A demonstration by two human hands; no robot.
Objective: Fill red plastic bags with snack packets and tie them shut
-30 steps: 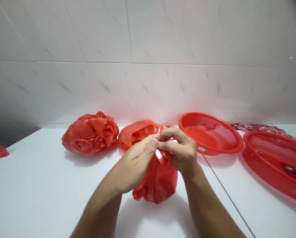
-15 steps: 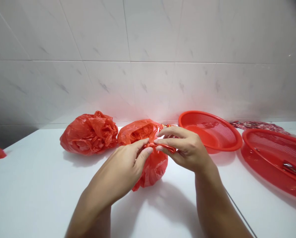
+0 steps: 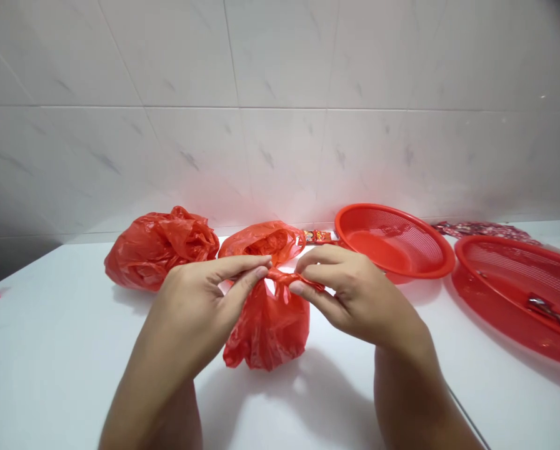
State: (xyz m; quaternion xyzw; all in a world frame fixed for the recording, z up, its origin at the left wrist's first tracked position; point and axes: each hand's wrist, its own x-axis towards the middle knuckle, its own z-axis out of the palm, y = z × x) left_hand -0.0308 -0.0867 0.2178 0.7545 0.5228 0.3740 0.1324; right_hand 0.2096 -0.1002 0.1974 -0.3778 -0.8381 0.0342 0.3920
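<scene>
A red plastic bag (image 3: pixel 273 328) hangs or rests just below my hands, its body bulging and its top gathered into a twisted strand. My left hand (image 3: pixel 214 290) pinches one side of that strand between thumb and fingers. On the other side, my right hand (image 3: pixel 348 284) grips the strand with thumb and fingertips, and a short end pokes out under its fingers. Whether the bag's bottom touches the table is hard to tell. What is inside the bag is hidden.
Behind stand a bunched red plastic bag (image 3: pixel 162 247) and another red bag (image 3: pixel 261 237). Small red packets (image 3: pixel 318 237) lie by the wall. To the right are a red sieve basket (image 3: pixel 402 244) and a larger red basket (image 3: pixel 495 294) holding a metal utensil. Patterned cloth (image 3: pixel 486 231) lies behind.
My hands have drawn apart, with the left moving leftward, so more of the twisted strand shows between them. The bag's body has shifted slightly left and the view has tilted a little.
</scene>
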